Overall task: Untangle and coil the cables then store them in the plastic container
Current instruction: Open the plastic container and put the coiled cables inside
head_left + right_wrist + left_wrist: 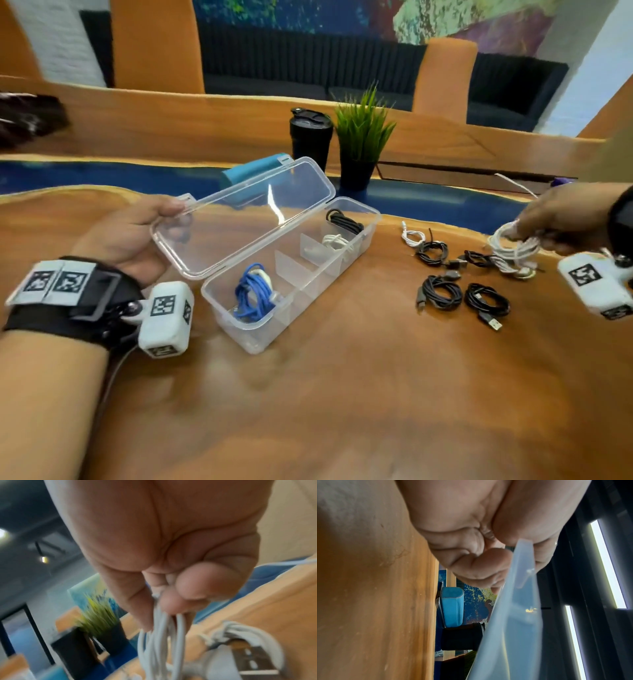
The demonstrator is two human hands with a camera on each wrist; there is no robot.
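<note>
Over wooden table (342, 394), left hand (126, 236) pinches container lid (246, 209); right hand (561, 219) grips coiled white cable (513, 248).

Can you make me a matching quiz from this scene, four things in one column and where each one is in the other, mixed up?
Things:
1. blue cable
2. lid
3. white coil
4. plant

Places:
A. held open by the left hand
B. in the right hand
C. beside the black tumbler
D. in the container's nearest compartment

Pairs: 1-D, 2-A, 3-B, 4-C
</note>
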